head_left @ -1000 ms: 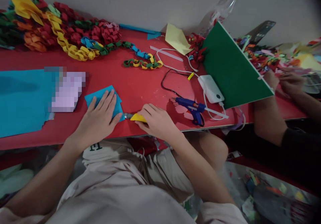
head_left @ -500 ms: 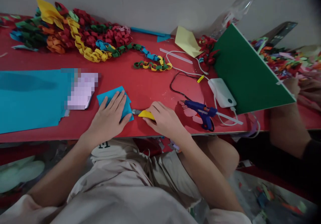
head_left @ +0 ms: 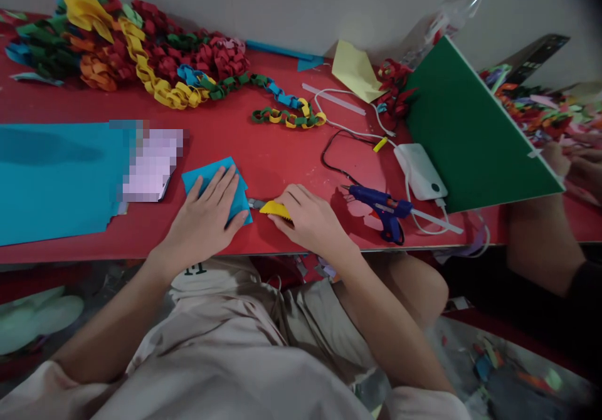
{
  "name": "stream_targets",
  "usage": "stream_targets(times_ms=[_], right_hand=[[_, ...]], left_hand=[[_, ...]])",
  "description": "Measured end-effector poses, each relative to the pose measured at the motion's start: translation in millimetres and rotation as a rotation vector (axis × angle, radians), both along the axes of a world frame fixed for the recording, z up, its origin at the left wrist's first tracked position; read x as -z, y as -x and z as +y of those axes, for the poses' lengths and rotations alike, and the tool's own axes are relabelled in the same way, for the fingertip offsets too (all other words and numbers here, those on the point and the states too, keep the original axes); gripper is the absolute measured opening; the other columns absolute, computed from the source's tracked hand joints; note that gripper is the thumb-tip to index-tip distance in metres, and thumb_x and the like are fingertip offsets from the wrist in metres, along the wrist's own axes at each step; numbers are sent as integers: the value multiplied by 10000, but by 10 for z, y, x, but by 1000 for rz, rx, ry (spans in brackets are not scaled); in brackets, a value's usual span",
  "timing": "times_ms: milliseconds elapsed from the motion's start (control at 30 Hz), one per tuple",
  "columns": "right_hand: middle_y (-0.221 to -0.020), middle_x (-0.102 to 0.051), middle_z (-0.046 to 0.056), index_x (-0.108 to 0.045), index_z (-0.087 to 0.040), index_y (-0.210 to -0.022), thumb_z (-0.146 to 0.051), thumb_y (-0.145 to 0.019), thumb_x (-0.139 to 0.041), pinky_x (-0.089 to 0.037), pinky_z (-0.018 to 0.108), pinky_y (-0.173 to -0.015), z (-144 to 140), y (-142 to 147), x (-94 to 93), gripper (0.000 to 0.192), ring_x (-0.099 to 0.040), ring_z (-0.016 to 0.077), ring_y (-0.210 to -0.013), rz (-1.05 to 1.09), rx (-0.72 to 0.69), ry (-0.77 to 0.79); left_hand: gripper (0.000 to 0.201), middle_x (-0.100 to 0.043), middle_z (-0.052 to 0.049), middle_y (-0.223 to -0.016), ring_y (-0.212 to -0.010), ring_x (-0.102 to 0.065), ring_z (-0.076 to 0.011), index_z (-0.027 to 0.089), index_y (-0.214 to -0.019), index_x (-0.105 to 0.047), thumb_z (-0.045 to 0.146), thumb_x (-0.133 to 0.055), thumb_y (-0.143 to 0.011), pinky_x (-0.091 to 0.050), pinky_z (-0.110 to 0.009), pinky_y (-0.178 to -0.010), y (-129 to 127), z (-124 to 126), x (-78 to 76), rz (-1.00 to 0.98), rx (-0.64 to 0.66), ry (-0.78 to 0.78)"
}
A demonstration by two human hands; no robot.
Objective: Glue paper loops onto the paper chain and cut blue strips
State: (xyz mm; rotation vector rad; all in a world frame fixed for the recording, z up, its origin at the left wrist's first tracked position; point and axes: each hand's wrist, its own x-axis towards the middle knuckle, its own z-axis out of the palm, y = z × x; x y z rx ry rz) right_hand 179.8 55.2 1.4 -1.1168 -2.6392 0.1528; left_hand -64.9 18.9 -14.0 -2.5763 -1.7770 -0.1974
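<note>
Red table [head_left: 282, 150] against pale wall [head_left: 291, 0]

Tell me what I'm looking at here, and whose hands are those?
The camera sits on a person's head and looks down, so you see that person's own two hands. The left hand presses flat on a folded blue paper lying on the red table. The right hand grips a yellow cutter knife, its blade toward the paper's edge. Nearby lie a blue glue gun, a white power bank, a big blue sheet and colourful paper chains. A green board leans on the right, and behind it another person's hands are at work.
</note>
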Motion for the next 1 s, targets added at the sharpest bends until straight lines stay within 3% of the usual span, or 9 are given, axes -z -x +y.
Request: stream_targets(times_ms=[300, 533, 867, 1000], right_hand=[[-1091, -680, 127, -647, -156, -1063, -361, -1051, -532, -482, 366, -818, 18, 47, -27, 235, -616, 246, -979, -9, -6, -6], [-1060, -680, 121, -636, -165, -1039, -350, -1036, -555, -474, 379, -800, -54, 83, -24, 202, -606, 253, -974, -20, -32, -26], [-1032, -676, 106, -627, -165, -1029, -370, -1058, -514, -450, 365, -697, -103, 26, 33, 237, -623, 243, -956, -11, 85, -56], [-1006, -671, 99, -623, -169, -1027, -360, -1053, -522, -434, 365, -662, -120, -38, 19, 217, -623, 240, -946, -11, 91, -53]], left_hand=[[708, -223, -173, -1736, -1631, -199, -339, 45, -1654, -256, 467, -279, -1086, -189, -596, -1309, 0, 4, -1, -24, 10, 3], [596, -279, -104, -1728, -1623, -243, -279, 142, -1643, -341, 376, -286, -1096, -250, -546, -1307, 3, -31, -45, -51, 68, -2], [689, -281, -122, -1733, -1627, -235, -275, 129, -1681, -154, 407, -360, -1084, -259, -525, -1309, 10, -16, -43, -112, 42, 70], [702, -324, -147, -1715, -1605, -298, -290, 133, -1673, -160, 414, -397, -1075, -272, -521, -1310, 12, -11, -38, -160, 23, 69]])
